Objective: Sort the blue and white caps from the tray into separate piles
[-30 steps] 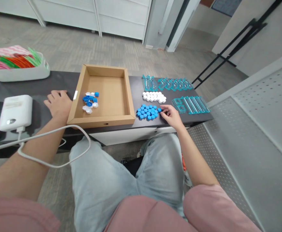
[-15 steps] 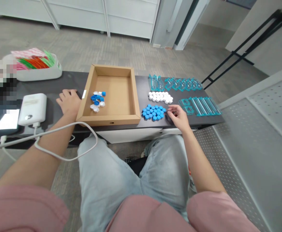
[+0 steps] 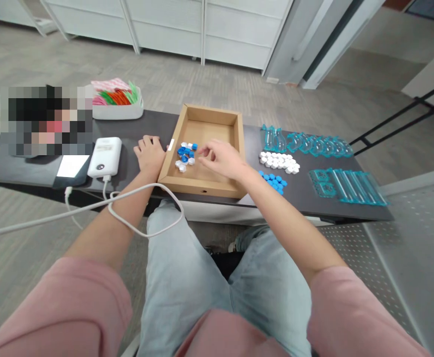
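Observation:
My left hand lies on the dark table against the left wall of a shallow cardboard box, fingers spread and holding nothing. Over the inside of that box is my right hand, its fingers bent and apart, with nothing visible between them. Just left of its fingertips sit several small blue and white hexagonal pieces in a loose cluster on the box floor. Right of the box, a group of blue hexagonal pieces is partly hidden by my right forearm. White hexagonal pieces are grouped behind them.
Clear teal-edged plastic parts line the back right, with teal tubes and square plates nearer. To the left are a white power bank, its cable looping over my left arm, and a white bin of colourful strips.
My right hand has moved left from beside the blue pieces into the cardboard box. My left hand stays by the box's left wall. The camera view has turned left.

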The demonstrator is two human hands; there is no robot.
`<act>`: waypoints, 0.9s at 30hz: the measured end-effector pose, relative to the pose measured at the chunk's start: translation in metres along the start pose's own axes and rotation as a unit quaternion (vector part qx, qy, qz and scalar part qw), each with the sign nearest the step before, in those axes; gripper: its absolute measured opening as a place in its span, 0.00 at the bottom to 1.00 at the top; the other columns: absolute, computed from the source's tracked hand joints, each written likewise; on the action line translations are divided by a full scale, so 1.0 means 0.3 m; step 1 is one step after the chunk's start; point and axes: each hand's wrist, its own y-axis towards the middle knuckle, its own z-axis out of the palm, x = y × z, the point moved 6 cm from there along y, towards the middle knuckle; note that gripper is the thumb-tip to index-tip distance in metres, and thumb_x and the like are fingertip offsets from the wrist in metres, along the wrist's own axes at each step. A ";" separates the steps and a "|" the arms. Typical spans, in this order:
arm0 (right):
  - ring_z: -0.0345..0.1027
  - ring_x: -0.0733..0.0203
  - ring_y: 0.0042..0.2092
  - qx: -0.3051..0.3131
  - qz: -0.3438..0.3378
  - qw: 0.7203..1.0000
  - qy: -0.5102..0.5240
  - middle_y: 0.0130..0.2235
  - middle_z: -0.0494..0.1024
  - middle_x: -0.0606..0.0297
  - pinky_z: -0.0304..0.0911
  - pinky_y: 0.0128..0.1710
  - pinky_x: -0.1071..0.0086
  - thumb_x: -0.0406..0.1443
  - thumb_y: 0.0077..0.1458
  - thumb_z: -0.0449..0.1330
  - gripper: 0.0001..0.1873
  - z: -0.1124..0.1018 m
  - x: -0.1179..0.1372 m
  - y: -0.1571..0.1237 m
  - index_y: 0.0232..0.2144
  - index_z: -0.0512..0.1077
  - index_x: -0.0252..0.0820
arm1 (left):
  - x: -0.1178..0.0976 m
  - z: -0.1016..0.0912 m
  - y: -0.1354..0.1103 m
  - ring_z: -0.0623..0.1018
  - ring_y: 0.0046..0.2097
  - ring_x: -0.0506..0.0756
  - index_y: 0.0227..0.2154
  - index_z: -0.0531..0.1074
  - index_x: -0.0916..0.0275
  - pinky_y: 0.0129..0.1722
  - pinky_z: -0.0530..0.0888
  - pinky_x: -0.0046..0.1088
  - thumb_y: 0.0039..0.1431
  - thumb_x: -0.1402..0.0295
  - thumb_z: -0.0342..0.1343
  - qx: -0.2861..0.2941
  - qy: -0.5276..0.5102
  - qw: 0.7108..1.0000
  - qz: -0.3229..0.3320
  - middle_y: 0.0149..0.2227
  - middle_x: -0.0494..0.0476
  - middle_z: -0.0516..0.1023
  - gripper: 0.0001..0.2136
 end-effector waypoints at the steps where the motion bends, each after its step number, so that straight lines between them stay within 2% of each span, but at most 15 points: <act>1: 0.78 0.50 0.49 0.028 0.010 0.999 -0.029 0.49 0.85 0.57 0.69 0.53 0.60 0.38 0.72 0.68 0.07 0.053 0.021 0.062 0.48 0.82 0.43 | 0.001 0.002 0.001 0.72 0.75 0.80 0.74 0.74 0.65 0.72 0.68 0.59 0.77 0.59 0.48 0.001 0.000 1.000 0.001 0.76 0.85 0.72 0.29; 3: 0.78 0.46 0.52 0.066 0.038 0.993 -0.085 0.51 0.86 0.54 0.69 0.52 0.59 0.41 0.73 0.70 0.09 0.137 0.046 0.150 0.49 0.81 0.42 | 0.003 0.005 0.004 0.72 0.75 0.80 0.74 0.74 0.65 0.72 0.68 0.59 0.78 0.59 0.48 0.001 0.000 1.000 0.001 0.76 0.85 0.72 0.29; 6: 0.80 0.41 0.53 0.100 0.069 0.983 -0.141 0.54 0.88 0.48 0.69 0.50 0.57 0.40 0.73 0.71 0.10 0.199 0.057 0.202 0.51 0.82 0.42 | 0.004 0.006 0.005 0.71 0.75 0.80 0.74 0.74 0.65 0.72 0.68 0.59 0.78 0.59 0.48 0.004 -0.001 1.000 0.002 0.76 0.85 0.72 0.29; 8: 0.81 0.39 0.53 0.111 0.073 0.980 -0.149 0.54 0.88 0.47 0.70 0.50 0.56 0.36 0.72 0.69 0.09 0.204 0.057 0.203 0.52 0.82 0.42 | 0.001 0.005 0.002 0.71 0.76 0.80 0.74 0.74 0.65 0.72 0.67 0.59 0.78 0.58 0.48 0.007 -0.004 1.000 0.002 0.77 0.85 0.71 0.29; 11: 0.81 0.41 0.54 0.087 0.060 0.988 -0.115 0.56 0.88 0.49 0.71 0.51 0.56 0.33 0.72 0.66 0.13 0.164 0.056 0.181 0.56 0.82 0.42 | -0.003 -0.005 -0.007 0.71 0.75 0.80 0.73 0.75 0.67 0.72 0.67 0.59 0.79 0.59 0.46 0.004 -0.010 1.000 0.002 0.76 0.86 0.71 0.29; 15: 0.79 0.48 0.53 0.013 0.024 0.998 -0.051 0.54 0.85 0.56 0.72 0.56 0.57 0.33 0.72 0.63 0.15 0.039 0.032 0.103 0.57 0.83 0.43 | 0.001 -0.009 -0.010 0.70 0.75 0.80 0.74 0.73 0.72 0.73 0.66 0.62 0.80 0.60 0.40 0.009 -0.018 1.000 0.009 0.76 0.89 0.69 0.31; 18: 0.77 0.51 0.50 -0.068 0.020 0.997 -0.031 0.50 0.85 0.59 0.72 0.57 0.58 0.35 0.71 0.64 0.10 -0.108 -0.043 -0.022 0.52 0.82 0.45 | 0.009 0.000 -0.001 0.69 0.75 0.80 0.73 0.72 0.76 0.73 0.65 0.65 0.81 0.63 0.35 0.020 -0.031 0.999 0.009 0.77 0.91 0.68 0.32; 21: 0.76 0.53 0.47 -0.170 0.066 0.983 -0.017 0.48 0.85 0.61 0.73 0.53 0.58 0.40 0.69 0.67 0.08 -0.285 -0.184 -0.216 0.48 0.80 0.47 | 0.017 0.006 0.009 0.68 0.77 0.80 0.73 0.73 0.73 0.74 0.65 0.66 0.80 0.66 0.34 0.017 -0.038 0.999 -0.002 0.77 0.89 0.69 0.32; 24: 0.76 0.54 0.44 -0.257 0.162 0.953 -0.010 0.44 0.85 0.62 0.73 0.46 0.59 0.45 0.65 0.71 0.10 -0.452 -0.356 -0.450 0.44 0.77 0.49 | 0.023 0.012 0.017 0.68 0.77 0.81 0.72 0.74 0.72 0.74 0.65 0.69 0.79 0.66 0.35 0.010 -0.034 0.999 -0.007 0.76 0.90 0.70 0.31; 27: 0.77 0.53 0.42 -0.305 0.236 0.922 -0.027 0.41 0.85 0.62 0.72 0.44 0.59 0.48 0.61 0.73 0.15 -0.556 -0.475 -0.668 0.39 0.74 0.50 | 0.028 0.015 0.024 0.68 0.77 0.82 0.71 0.74 0.72 0.73 0.66 0.72 0.79 0.66 0.35 0.006 -0.035 0.999 -0.011 0.76 0.91 0.70 0.31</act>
